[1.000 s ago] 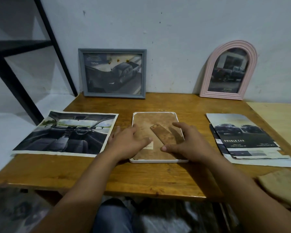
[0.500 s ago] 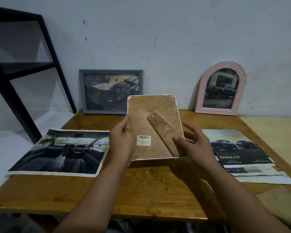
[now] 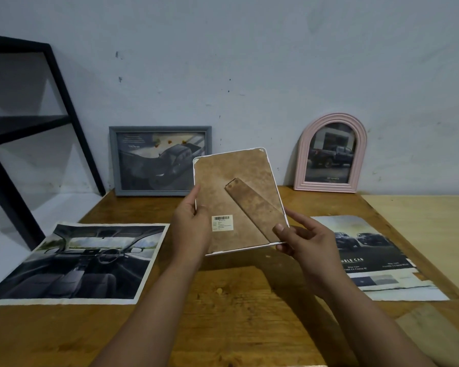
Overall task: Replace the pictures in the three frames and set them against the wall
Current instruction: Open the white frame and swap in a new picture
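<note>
Your left hand (image 3: 190, 229) and right hand (image 3: 301, 241) grip the white frame (image 3: 236, 197) back-out between them; next, stand it against the wall beyond.

Showing three picture frames: grey rectangular frame (image 3: 160, 160), pink arched frame (image 3: 330, 154), white-edged frame with brown board back (image 3: 237, 200). Lying loose: two car prints, dashboard print (image 3: 74, 263), double-cab print (image 3: 376, 256). Holding: two hands.
</note>
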